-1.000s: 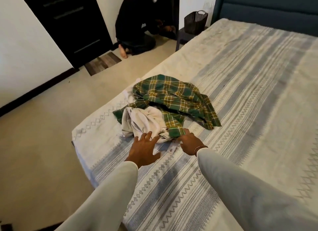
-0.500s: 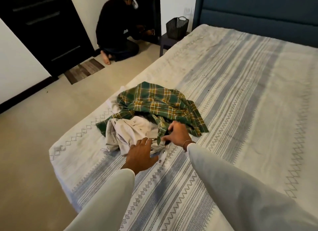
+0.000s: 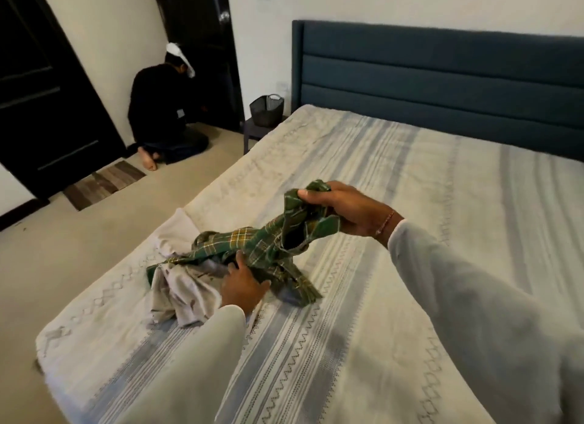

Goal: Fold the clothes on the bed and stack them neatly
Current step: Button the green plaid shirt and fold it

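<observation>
Above the bed [image 3: 410, 202], the right hand [image 3: 354, 211] grips the plaid shirt [image 3: 252, 249] by one end; below this grip, the left hand [image 3: 243, 284] presses with spread fingers on the white cloth [image 3: 180, 290].

The right hand [image 3: 347, 211] grips one end of the green plaid shirt [image 3: 252, 253], raised above the bed [image 3: 410, 265]. The left hand [image 3: 243, 286] rests on the pale garment [image 3: 183, 294] beneath it.

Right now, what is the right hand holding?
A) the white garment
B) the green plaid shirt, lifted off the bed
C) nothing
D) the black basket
B: the right hand grips a bunch of the green plaid shirt raised above the bed, while the white garment lies below.
</observation>
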